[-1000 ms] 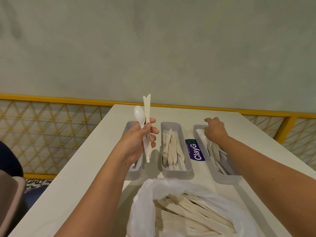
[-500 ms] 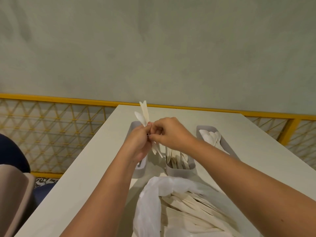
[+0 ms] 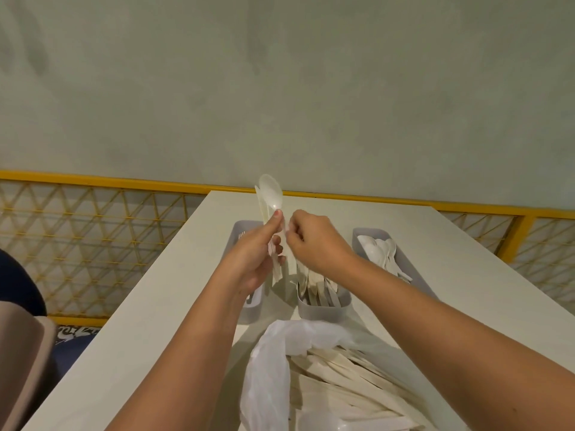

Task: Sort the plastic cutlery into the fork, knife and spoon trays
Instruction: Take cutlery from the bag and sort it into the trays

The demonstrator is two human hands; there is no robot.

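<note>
My left hand (image 3: pixel 253 258) holds a small upright bundle: a white plastic spoon (image 3: pixel 271 195) in front and cream knives (image 3: pixel 263 213) behind it. My right hand (image 3: pixel 314 244) pinches the spoon's handle just beside my left thumb. Three grey trays stand across the white table (image 3: pixel 174 290). The left tray (image 3: pixel 245 227) is mostly hidden by my hand and shows fork tines. The middle tray (image 3: pixel 323 309) holds cream knives. The right tray (image 3: pixel 404 259) holds white spoons. A white plastic bag (image 3: pixel 270 377) of mixed cutlery lies open near me.
A yellow lattice railing (image 3: pixel 93 244) runs along the table's left and far sides, with a plain grey-green wall (image 3: pixel 280 88) behind. A dark and beige seat (image 3: pixel 21 337) sits at the lower left.
My right hand left the right tray and came across to the bundle in my left hand, now pinching the spoon's handle. The bundle has risen a little.
</note>
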